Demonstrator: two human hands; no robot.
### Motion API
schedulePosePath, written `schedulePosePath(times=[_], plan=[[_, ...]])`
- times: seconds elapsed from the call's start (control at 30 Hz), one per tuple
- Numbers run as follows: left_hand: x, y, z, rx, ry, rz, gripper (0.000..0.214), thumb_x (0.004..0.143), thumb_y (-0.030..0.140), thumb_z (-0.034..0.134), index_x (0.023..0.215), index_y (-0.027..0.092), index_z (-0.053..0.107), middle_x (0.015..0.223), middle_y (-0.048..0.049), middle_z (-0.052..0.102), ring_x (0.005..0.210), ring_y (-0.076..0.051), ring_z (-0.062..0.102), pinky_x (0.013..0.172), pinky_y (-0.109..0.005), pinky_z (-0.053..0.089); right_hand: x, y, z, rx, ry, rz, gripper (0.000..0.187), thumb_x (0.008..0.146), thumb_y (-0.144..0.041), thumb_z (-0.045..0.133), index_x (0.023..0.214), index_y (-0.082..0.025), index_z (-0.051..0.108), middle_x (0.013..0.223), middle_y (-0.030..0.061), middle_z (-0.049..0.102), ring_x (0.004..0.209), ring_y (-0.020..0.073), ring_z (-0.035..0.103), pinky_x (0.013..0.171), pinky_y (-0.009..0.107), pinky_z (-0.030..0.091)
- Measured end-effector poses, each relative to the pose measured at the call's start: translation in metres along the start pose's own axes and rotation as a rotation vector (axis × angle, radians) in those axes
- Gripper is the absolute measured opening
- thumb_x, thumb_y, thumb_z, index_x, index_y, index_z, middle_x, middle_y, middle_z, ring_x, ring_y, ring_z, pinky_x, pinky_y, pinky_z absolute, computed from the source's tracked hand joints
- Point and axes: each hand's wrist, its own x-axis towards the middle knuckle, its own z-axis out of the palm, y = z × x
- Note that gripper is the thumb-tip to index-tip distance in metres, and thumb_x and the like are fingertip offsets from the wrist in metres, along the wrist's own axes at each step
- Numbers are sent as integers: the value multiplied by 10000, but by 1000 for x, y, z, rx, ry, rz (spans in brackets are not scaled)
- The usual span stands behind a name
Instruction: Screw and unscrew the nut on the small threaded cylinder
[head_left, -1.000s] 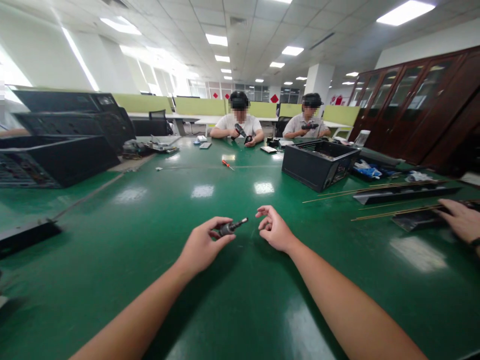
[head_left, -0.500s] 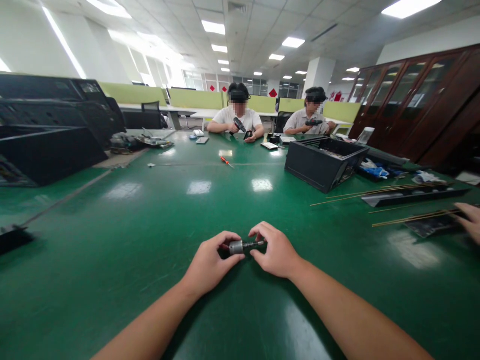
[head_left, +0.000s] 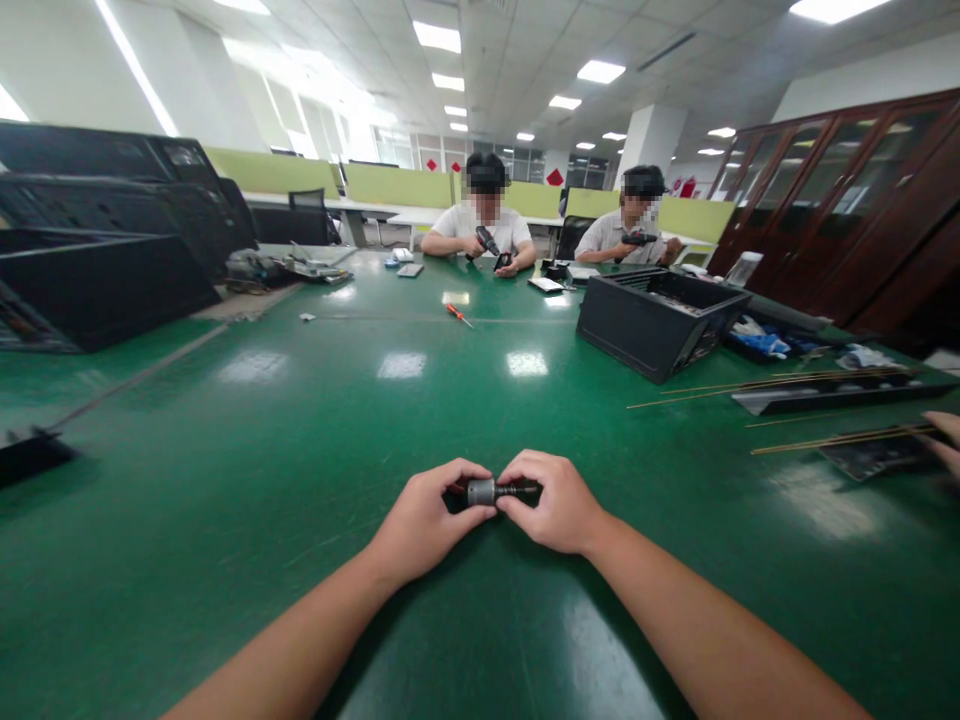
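Observation:
A short grey metal cylinder (head_left: 481, 492) with a thin dark shaft (head_left: 517, 490) lies sideways just above the green table; it looks like a small motor. My left hand (head_left: 427, 515) is closed round the cylinder, thumb below and fingers above. From the other side, my right hand (head_left: 559, 505) curls round the shaft, its thumb and fingertips close against the cylinder's right end. The far tip of the shaft sits in the hollow of my right hand. Fingers partly hide both ends of the piece.
Across the green table (head_left: 337, 400) lies an orange screwdriver (head_left: 459, 316). A black computer case (head_left: 645, 325) stands right, near thin rods (head_left: 697, 385) and a metal channel (head_left: 787, 397). More dark cases (head_left: 112, 280) are at left. Two people opposite hold power drills; another person's hand (head_left: 943, 432) shows far right.
My right hand has come left, its fingertips moving along the shaft up to the cylinder. The left hand keeps its hold. The view has shifted slightly.

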Motion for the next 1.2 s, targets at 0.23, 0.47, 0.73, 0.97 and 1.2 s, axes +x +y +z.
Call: schedulePosePath(times=[0.23, 0.47, 0.73, 0.97, 1.2], plan=[[0, 1, 0, -4, -1, -15, 242, 775, 279, 729, 1011, 254, 683, 948, 29, 710, 898, -178, 642, 827, -290, 454, 1, 1, -1, -3, 5, 15, 102, 753, -175, 710, 849, -206, 713, 836, 20, 701, 766, 171, 653, 719, 284, 493], [-1, 2, 0, -8, 19, -31, 241, 768, 282, 728, 1004, 254, 687, 945, 22, 712, 895, -184, 644, 825, -297, 456, 1, 1, -2, 17, 20, 7, 89, 744, -166, 719, 824, -205, 719, 814, 17, 704, 738, 163, 652, 702, 275, 491], [-1, 6, 0, -20, 16, -36, 238, 760, 277, 724, 994, 250, 687, 929, 20, 711, 880, -183, 643, 811, -294, 456, 2, 1, -3, 23, 20, -13, 88, 740, -158, 715, 817, -199, 719, 809, 23, 706, 737, 165, 651, 700, 274, 488], [-2, 5, -1, -24, 13, -31, 245, 761, 289, 713, 1000, 238, 685, 935, 3, 713, 880, -191, 644, 816, -307, 461, 2, 1, -3, 30, 20, 4, 91, 729, -162, 717, 813, -198, 717, 805, 23, 705, 728, 165, 648, 701, 274, 491], [-2, 6, 0, -15, 15, -17, 253, 765, 303, 703, 1005, 225, 684, 944, -16, 716, 879, -201, 647, 821, -318, 475, 1, 0, -4, 37, 14, 25, 76, 738, -163, 708, 807, -193, 708, 794, 23, 698, 722, 164, 644, 697, 275, 490]])
